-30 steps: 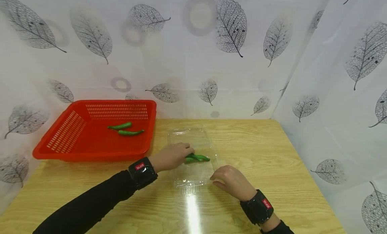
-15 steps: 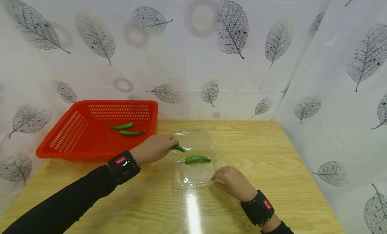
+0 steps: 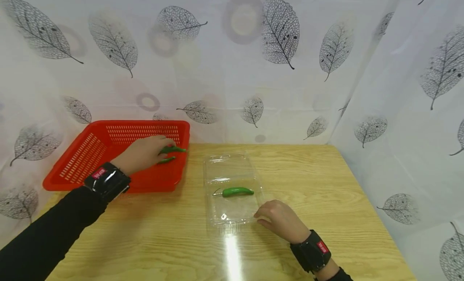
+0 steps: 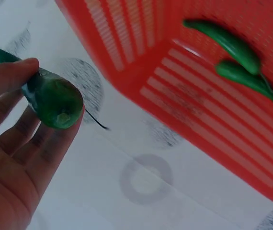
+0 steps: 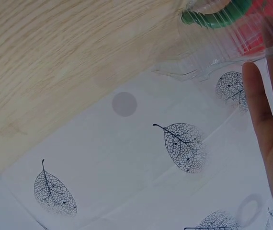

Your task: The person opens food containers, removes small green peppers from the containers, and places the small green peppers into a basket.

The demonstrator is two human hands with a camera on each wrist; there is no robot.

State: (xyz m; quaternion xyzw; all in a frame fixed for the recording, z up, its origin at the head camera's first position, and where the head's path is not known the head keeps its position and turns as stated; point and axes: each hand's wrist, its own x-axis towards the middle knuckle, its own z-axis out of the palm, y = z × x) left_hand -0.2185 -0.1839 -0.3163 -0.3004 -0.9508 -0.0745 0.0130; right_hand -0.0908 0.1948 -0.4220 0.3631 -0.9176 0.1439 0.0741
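Observation:
My left hand (image 3: pixel 146 152) is over the red basket's right side and pinches a green chili pepper (image 4: pixel 57 103) between thumb and fingers, its thin stem sticking out in the left wrist view. Two other green chilies lie in the basket; the left wrist view shows both, a longer chili (image 4: pixel 225 43) and a second chili (image 4: pixel 246 81) crossing near its end. At the table's middle sits an open clear plastic box (image 3: pixel 232 212) with one green chili (image 3: pixel 237 191) lying across it. My right hand (image 3: pixel 280 218) holds the near right corner of the box, thumb and fingertips at its rim.
The red plastic basket (image 3: pixel 119 187) with slotted walls stands at the table's left back. Wooden tabletop (image 3: pixel 308 180) lies around the box. A white leaf-print sheet (image 3: pixel 224 71) hangs behind and at the right.
My left hand has lifted one chili out of the clear box and carried it left to the basket. The other chili stays in the box. The right hand has stayed at the box corner.

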